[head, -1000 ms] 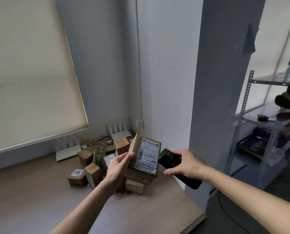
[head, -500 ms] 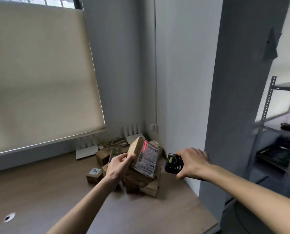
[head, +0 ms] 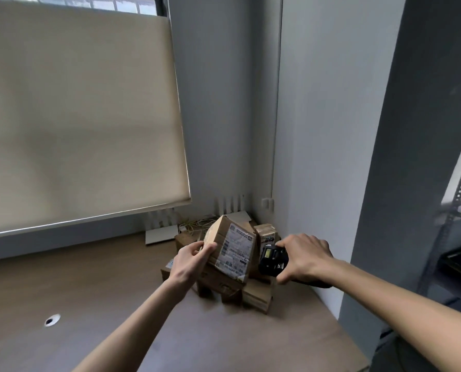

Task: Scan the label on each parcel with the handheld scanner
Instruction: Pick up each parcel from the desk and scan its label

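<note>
My left hand (head: 190, 260) grips a brown cardboard parcel (head: 230, 247) by its left side, tilted, with its white shipping label (head: 236, 253) facing right. My right hand (head: 303, 257) holds the black handheld scanner (head: 272, 260) just right of the label, its front end close to the parcel. Below and behind them lies a pile of several small cardboard parcels (head: 256, 292) on the wooden desk (head: 116, 304), in the corner.
A beige roller blind (head: 76, 116) covers the window at left. White routers (head: 159, 232) and tangled cables (head: 194, 224) lie against the back wall. A grey pillar (head: 401, 157) stands right of the desk, with a metal shelf (head: 460, 210) beyond. A cable hole (head: 51, 320) is in the desk.
The view has swung left and up, pushing the shelf toward the right edge. The red scan line on the label is gone. The scanner has come closer to the parcel.
</note>
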Demonstrator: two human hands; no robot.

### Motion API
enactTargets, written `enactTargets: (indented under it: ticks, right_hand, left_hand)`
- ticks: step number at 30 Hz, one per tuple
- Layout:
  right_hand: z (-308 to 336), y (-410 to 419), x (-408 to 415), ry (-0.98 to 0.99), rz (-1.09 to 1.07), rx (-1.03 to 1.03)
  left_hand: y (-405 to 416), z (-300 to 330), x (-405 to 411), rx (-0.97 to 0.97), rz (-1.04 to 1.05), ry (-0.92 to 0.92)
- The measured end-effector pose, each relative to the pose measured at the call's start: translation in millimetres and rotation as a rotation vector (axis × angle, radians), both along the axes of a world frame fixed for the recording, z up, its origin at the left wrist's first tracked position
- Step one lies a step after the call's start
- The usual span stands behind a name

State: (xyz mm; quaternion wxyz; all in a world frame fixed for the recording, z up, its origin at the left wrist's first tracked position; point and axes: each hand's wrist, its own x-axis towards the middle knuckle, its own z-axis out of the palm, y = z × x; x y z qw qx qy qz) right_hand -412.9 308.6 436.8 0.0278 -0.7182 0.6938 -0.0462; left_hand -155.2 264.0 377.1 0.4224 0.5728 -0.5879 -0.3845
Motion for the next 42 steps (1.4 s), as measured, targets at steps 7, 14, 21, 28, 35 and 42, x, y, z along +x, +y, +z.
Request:
enactTargets:
  ticks: [7,14,21,28,35,42]
  right_hand:
    - [0,-16,76,-0.365,0.063,0.034]
    - [-2,-21,234,-0.772,0.260,0.133]
    - [-18,16,433,-0.994,0.560,0.341]
    - [-46,82,629,-0.955,0.864,0.546]
    - [-83,156,800,-0.860,1.110,0.738]
    - [-135,209,939,-0.748,1.267,0.923]
  left_hand:
    - [2,-6,83,0.041,0.111,0.151]
    - [48,2,219,0.079,0.284,0.383]
    - [159,-9,386,0.061,0.560,0.401]
    - [299,-29,543,0.008,0.832,0.439]
    - [417,-64,649,-0.020,1.198,0.410]
    - [484,-100,731,0.041,1.477,0.318]
